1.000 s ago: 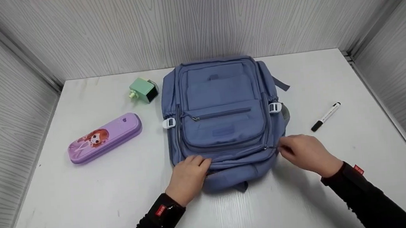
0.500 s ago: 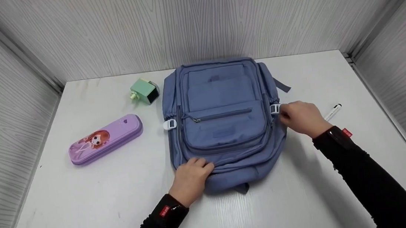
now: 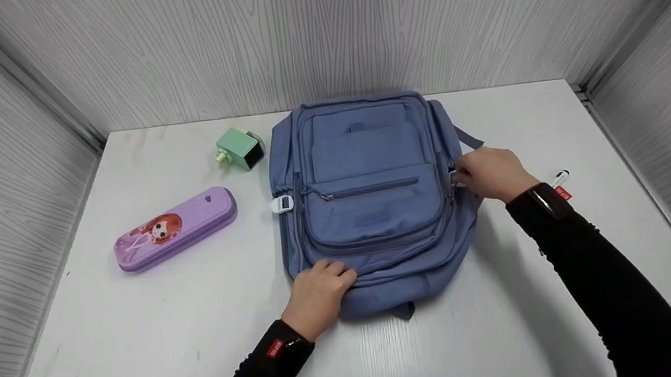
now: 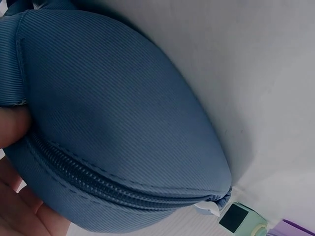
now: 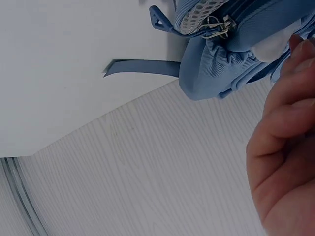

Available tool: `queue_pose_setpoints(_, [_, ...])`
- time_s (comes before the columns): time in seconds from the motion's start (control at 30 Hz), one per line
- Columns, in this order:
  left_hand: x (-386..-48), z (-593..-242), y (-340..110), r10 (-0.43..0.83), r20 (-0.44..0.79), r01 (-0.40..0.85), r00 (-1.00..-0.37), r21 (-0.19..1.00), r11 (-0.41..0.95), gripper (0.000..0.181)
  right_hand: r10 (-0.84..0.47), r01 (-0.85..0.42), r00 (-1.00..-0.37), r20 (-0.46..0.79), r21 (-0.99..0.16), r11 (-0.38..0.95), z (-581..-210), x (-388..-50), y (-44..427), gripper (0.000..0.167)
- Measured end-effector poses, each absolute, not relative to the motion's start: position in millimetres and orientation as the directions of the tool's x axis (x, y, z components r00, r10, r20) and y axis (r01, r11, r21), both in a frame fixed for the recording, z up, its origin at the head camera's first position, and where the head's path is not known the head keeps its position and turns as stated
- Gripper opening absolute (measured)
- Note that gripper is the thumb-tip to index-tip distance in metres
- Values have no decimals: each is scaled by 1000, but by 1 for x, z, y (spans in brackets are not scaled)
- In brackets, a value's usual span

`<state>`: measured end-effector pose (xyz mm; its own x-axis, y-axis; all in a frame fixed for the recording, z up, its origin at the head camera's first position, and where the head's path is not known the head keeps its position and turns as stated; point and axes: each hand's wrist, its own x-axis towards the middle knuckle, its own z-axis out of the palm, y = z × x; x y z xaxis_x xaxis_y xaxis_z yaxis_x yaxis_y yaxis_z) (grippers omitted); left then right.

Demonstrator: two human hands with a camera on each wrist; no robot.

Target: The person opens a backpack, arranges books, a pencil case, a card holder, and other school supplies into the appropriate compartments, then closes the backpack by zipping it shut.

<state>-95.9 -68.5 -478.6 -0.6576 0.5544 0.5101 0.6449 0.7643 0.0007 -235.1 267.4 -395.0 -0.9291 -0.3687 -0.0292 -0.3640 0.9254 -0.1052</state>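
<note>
A blue backpack (image 3: 374,209) lies front side up on the white table. At its lower left edge my left hand (image 3: 316,298) grips the fabric; the left wrist view shows the thumb (image 4: 14,125) beside a zipper (image 4: 88,179), the other fingers beneath. My right hand (image 3: 491,175) is at the bag's right side, fingers curled at the side zipper and partly covering the white buckle (image 3: 453,178). It seems to pinch the zipper pull, though the fingertips hide most of it. In the right wrist view the curled fingers (image 5: 290,108) are beside the buckle (image 5: 273,45).
Left of the backpack lie a purple pencil case (image 3: 176,228) and a green box-shaped item (image 3: 239,148). A white marker (image 3: 559,178) is partly hidden behind my right wrist. A loose strap (image 3: 468,137) sticks out at the bag's upper right. Grey wood-grain panels surround the table's back and sides.
My right hand has moved up along the bag's right side from its lower right corner, and the zipper slider has travelled up with it. The left hand has kept its hold nearly in place.
</note>
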Motion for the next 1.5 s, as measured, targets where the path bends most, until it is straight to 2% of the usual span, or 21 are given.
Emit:
queue_pose_setpoints(0.1, [-97,-478,-68,554,512,643,-656,-5,766,23,-346,-342,-938,-16,-106,934,-392,-236,270,18])
queue_pose_setpoints(0.23, [-97,-477,-68,550,504,636,-666,-2,772,25,-329,-334,-942,64,-94,938,-394,-233,265,20])
queue_pose_setpoints(0.33, [-96,-476,-70,548,494,632,-675,5,775,27,-350,-362,-928,128,-87,928,-401,-224,260,21])
queue_pose_setpoints(0.47, [-95,-477,-73,543,490,631,-682,17,776,28,-412,-427,-893,181,-50,903,-407,-209,253,12])
queue_pose_setpoints(0.57, [-95,-477,-74,539,492,629,-683,23,777,27,-491,-514,-841,226,-52,856,-407,-194,244,22])
queue_pose_setpoints(0.73, [-94,-477,-76,528,505,626,-683,31,779,28,-695,-737,-671,260,-121,666,-407,-165,223,30])
queue_pose_setpoints(0.8, [-94,-477,-77,524,512,627,-681,37,778,28,-752,-788,-610,249,-90,609,-409,-154,216,28])
queue_pose_setpoints(0.87, [-94,-477,-77,521,516,630,-680,49,775,29,-779,-808,-577,246,-27,589,-412,-147,211,26])
queue_pose_setpoints(1.03, [-91,-478,-77,519,519,640,-679,73,765,29,-787,-799,-547,283,104,593,-420,-140,205,21])
queue_pose_setpoints(1.2, [-90,-476,-79,520,510,647,-685,97,757,29,-798,-797,-504,331,177,577,-426,-140,203,12])
queue_pose_setpoints(1.3, [-90,-471,-86,508,500,642,-702,134,755,26,-783,-792,-508,360,162,589,-426,-142,203,12])
queue_pose_setpoints(1.5, [-93,-459,-115,417,503,568,-757,192,800,28,-741,-789,-544,394,61,611,-417,-144,205,9])
